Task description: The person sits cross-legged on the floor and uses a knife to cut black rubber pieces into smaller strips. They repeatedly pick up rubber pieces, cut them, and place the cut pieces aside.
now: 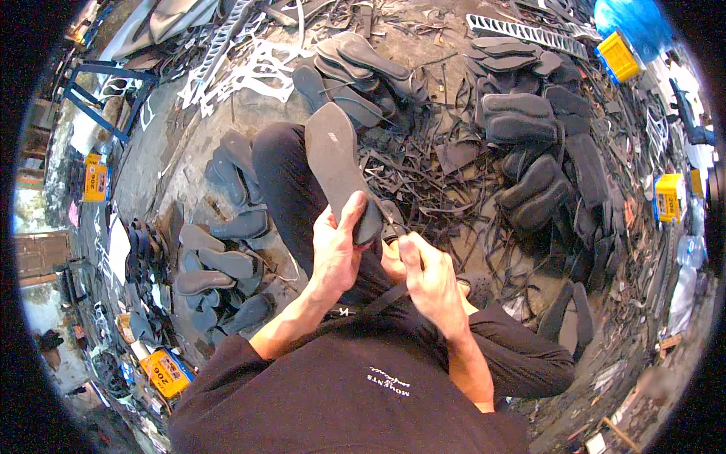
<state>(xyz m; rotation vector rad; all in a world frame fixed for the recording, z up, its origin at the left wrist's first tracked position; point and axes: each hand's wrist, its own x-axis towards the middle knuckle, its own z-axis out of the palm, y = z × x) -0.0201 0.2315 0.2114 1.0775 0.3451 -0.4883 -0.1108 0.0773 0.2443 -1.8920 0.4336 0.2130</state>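
Observation:
My left hand [336, 253] grips the heel end of a grey rubber shoe sole [336, 163], which points up and away over my black-trousered knee. My right hand [429, 280] is closed just right of it, fingers curled at the sole's lower edge around a small tool or strip that I cannot make out.
Piles of dark soles lie on the floor at the left [219, 268], ahead [363, 68] and at the right [533, 151]. Black rubber offcuts [431, 178] litter the ground. Yellow tins [618, 57] [168, 372] and white cut-out sheets [249, 72] lie around.

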